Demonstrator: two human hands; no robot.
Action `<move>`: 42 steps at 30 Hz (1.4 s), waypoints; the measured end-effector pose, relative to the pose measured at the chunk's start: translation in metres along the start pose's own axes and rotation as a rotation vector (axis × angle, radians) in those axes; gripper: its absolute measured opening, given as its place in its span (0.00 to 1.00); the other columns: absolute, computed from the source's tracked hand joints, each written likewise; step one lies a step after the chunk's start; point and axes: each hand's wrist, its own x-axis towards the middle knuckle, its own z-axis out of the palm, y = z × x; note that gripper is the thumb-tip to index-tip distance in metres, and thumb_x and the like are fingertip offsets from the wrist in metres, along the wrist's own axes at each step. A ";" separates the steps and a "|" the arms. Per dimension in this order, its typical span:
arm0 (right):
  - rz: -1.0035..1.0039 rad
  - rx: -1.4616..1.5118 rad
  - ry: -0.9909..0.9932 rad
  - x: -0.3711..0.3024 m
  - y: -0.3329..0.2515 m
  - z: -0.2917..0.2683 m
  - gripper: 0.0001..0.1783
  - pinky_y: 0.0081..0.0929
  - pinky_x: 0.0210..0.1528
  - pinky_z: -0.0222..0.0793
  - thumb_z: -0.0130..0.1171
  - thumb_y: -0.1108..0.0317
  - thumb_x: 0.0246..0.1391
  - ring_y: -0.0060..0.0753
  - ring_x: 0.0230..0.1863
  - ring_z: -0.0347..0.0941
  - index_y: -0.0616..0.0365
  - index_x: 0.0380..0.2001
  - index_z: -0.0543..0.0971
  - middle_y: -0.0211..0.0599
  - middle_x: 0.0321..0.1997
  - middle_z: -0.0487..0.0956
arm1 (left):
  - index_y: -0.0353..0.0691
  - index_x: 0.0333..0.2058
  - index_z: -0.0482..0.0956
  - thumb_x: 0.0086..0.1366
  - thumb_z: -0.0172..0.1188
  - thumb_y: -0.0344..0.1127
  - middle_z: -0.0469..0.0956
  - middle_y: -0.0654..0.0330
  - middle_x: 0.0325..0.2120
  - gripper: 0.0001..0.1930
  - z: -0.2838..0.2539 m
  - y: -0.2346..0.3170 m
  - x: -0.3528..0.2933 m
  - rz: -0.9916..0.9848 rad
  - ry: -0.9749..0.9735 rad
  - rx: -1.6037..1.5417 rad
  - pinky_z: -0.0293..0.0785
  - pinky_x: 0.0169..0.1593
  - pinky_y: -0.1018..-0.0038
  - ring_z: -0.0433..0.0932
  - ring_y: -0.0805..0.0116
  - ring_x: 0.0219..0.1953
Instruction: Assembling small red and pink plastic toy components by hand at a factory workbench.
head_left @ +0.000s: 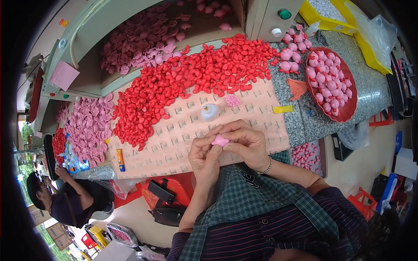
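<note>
Two hands share one job: our left hand (203, 157) and right hand (249, 147) both grasp a small pink piece (220, 140) by the fingertips, on our side of the whitish bottle (210, 113). We probably do best with light, even pressure, thumbs steadying it, so its smooth, soft-looking skin stays uncreased. Beyond the bottle we see glossy, bean-like red pieces (191, 74); just right of it, a thin frilled scrap (233, 101); farther right, a scalloped red bowl (352, 104).

Pale flr (339, 174) w/ red stool (362, 201) on R, daylit window (28, 132) far L, speckled gry worktop (372, 98).
</note>
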 end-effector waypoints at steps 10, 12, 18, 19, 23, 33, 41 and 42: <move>-0.032 -0.098 0.036 0.001 -0.004 0.002 0.15 0.25 0.54 0.71 0.62 0.84 0.51 0.30 0.53 0.73 0.63 0.43 0.82 0.41 0.49 0.76 | 0.34 0.46 0.72 0.66 0.56 0.20 0.71 0.37 0.56 0.10 0.001 -0.002 -0.001 0.036 0.010 0.073 0.69 0.62 0.66 0.73 0.57 0.59; -0.056 -0.143 0.033 0.001 -0.004 0.002 0.14 0.25 0.53 0.71 0.61 0.84 0.52 0.30 0.52 0.73 0.63 0.43 0.82 0.41 0.49 0.76 | 0.34 0.46 0.71 0.66 0.56 0.21 0.72 0.37 0.56 0.10 0.000 -0.003 -0.001 0.049 0.022 0.122 0.69 0.61 0.66 0.73 0.57 0.58; 0.027 -0.090 0.059 0.000 -0.005 0.001 0.12 0.24 0.53 0.70 0.59 0.81 0.56 0.30 0.52 0.73 0.62 0.43 0.82 0.41 0.49 0.77 | 0.34 0.46 0.71 0.67 0.56 0.22 0.72 0.37 0.55 0.10 0.004 -0.002 0.000 0.046 0.043 0.094 0.69 0.61 0.66 0.74 0.57 0.58; 0.047 -0.056 0.048 0.001 -0.003 -0.001 0.12 0.24 0.52 0.71 0.59 0.81 0.55 0.30 0.52 0.73 0.62 0.43 0.82 0.41 0.49 0.77 | 0.34 0.46 0.71 0.67 0.56 0.23 0.72 0.37 0.56 0.10 0.005 -0.002 0.001 0.045 0.038 0.077 0.69 0.61 0.66 0.74 0.57 0.58; 0.088 -0.020 0.041 0.001 -0.003 -0.004 0.12 0.24 0.51 0.72 0.59 0.83 0.55 0.30 0.52 0.74 0.63 0.42 0.82 0.41 0.49 0.76 | 0.34 0.47 0.71 0.68 0.55 0.24 0.72 0.37 0.56 0.10 0.002 -0.001 0.001 0.010 0.021 0.017 0.69 0.61 0.66 0.73 0.57 0.58; -0.072 -0.040 0.059 0.004 0.001 0.002 0.10 0.24 0.48 0.75 0.59 0.83 0.56 0.30 0.48 0.76 0.64 0.41 0.81 0.41 0.46 0.75 | 0.34 0.47 0.72 0.68 0.57 0.27 0.72 0.38 0.55 0.11 0.002 0.001 0.002 -0.016 0.018 0.030 0.71 0.58 0.67 0.76 0.61 0.53; 0.071 -0.020 0.010 0.007 -0.020 -0.001 0.09 0.20 0.42 0.76 0.58 0.83 0.56 0.26 0.44 0.77 0.65 0.40 0.81 0.43 0.49 0.76 | 0.35 0.47 0.73 0.68 0.58 0.29 0.73 0.40 0.55 0.11 0.003 0.005 0.005 -0.088 0.027 -0.058 0.68 0.61 0.63 0.76 0.59 0.55; 0.071 -0.020 0.011 0.007 -0.020 -0.002 0.09 0.20 0.42 0.76 0.58 0.83 0.56 0.26 0.44 0.77 0.65 0.40 0.81 0.43 0.49 0.76 | 0.35 0.47 0.73 0.68 0.58 0.29 0.73 0.40 0.55 0.11 0.002 0.005 0.004 -0.089 0.027 -0.057 0.68 0.61 0.63 0.76 0.59 0.55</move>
